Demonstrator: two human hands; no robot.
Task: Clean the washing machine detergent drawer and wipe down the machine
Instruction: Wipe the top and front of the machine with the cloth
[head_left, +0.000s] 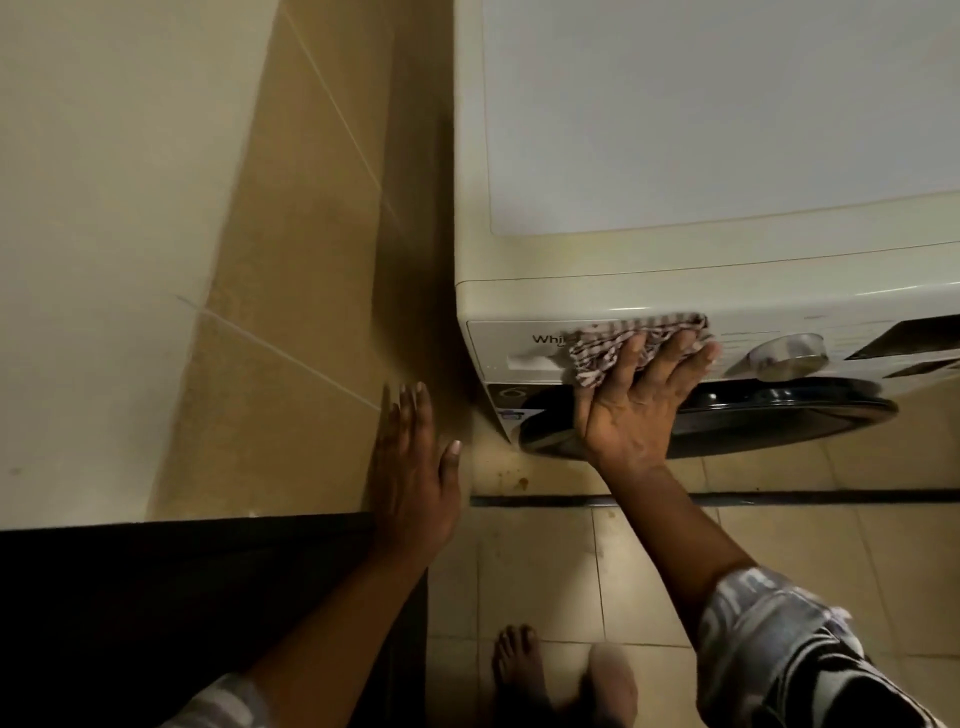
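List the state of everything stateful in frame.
detergent drawer: pushed in, flush.
door: looks closed.
display: dark.
cloth: bunched, pressed against the control panel.
right hand: fingers straight, pressing the cloth.
left hand: flat, fingers straight, against the tiled wall.

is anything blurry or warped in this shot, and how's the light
Head view: dim, warm light with no hard glare; the washing machine edges bow from the wide-angle lens; deep shadow covers the tiles beside it; the checked cloth under the right hand is fairly sharp, while the feet at the bottom edge are blurred.
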